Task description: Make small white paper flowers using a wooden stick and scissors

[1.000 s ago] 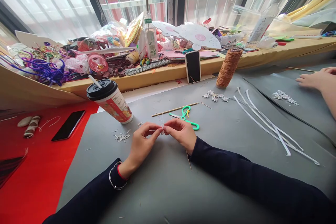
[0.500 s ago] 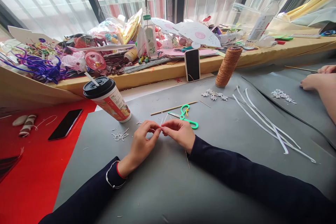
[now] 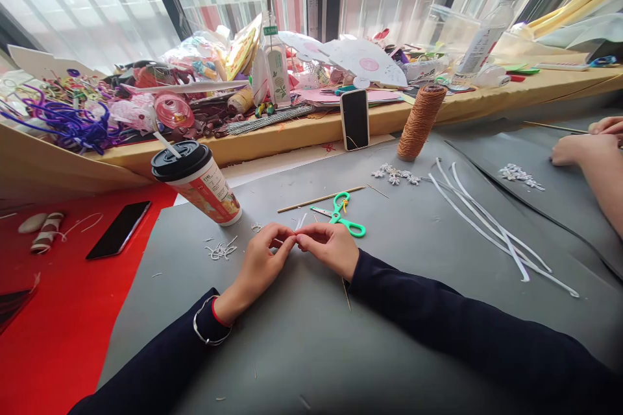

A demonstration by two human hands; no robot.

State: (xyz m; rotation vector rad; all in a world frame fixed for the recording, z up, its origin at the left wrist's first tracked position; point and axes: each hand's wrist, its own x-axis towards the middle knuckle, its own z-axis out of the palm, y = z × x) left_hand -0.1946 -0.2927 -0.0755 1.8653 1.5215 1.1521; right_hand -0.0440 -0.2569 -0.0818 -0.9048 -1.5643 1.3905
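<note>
So the left hand point(image 3: 259, 261) and right hand point(image 3: 333, 248) are pinched shut fingertip to fingertip on some thin white strands point(image 3: 300, 222), which poke up from between them, though the bit inside the fingers is hidden. Green scissors point(image 3: 339, 214) lie open just beyond the right hand, a thin stick point(image 3: 321, 199) lies past both hands, and there's a little pile of white clippings point(image 3: 221, 250) near the left hand, with a paper cup point(image 3: 202, 185) beyond that. Way off to the right of the right hand you've got long white strips point(image 3: 491, 227) on the gray mat point(image 3: 302, 343).
</note>
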